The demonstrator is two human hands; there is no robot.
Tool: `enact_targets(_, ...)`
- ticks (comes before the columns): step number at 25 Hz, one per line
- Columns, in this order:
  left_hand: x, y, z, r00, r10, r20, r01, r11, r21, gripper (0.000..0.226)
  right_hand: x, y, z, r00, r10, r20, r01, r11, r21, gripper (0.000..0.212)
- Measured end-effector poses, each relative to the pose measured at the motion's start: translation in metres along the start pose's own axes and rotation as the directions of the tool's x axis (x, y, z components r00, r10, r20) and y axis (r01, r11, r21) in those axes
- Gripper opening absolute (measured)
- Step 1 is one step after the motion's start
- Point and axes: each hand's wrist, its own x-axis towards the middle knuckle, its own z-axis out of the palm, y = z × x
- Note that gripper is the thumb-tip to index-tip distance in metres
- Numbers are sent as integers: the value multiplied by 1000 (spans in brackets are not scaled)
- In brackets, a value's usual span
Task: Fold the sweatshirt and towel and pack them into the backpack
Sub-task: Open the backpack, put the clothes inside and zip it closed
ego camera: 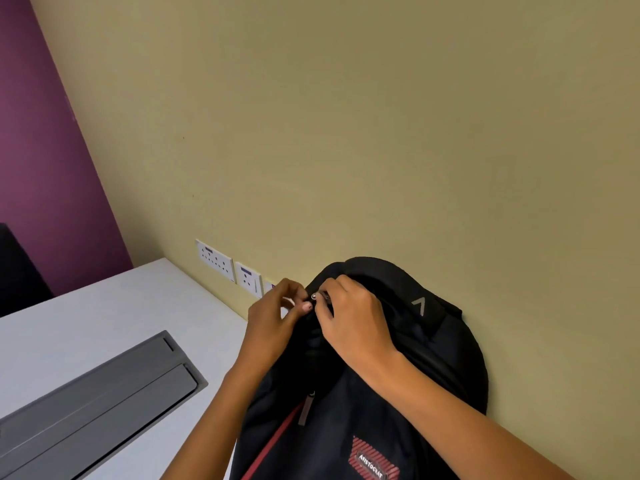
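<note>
A black backpack with red trim and a red logo patch stands upright on the white desk, leaning against the beige wall. Both hands are at its top. My right hand pinches a small metal zipper pull at the top of the bag. My left hand grips the black fabric just left of the pull, thumb pressed to the bag. A second grey zipper tab hangs on the front. No sweatshirt or towel is visible; the bag's inside is hidden.
The white desk stretches to the left, with a grey recessed cable tray lid set into it. White wall sockets sit just above the desk. A dark object stands at the far left before a purple wall.
</note>
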Motion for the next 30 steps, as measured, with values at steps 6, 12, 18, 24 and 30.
enact_targets(6,7,-9,1,976,-28,-214,65,984,167,22,-6,6,-32,997,80,-21,-81,996,-42,13)
enact_targets(12,4,-18,-12,886,-184,-425,264,954,139,18,-60,28,-94,953,276,-127,-276,961,23,12)
enact_targets(18,-17,36,25,956,166,-244,-117,972,202,7,-83,38,-118,940,315,-131,-313,949,36,15)
enact_targets(24,-57,79,78,772,636,-20,-561,696,449,8,-87,33,-126,937,322,-139,-312,946,89,11)
enact_targets(30,-54,78,82,795,601,-85,-466,695,548,11,-102,31,-134,834,532,-148,-464,821,334,12)
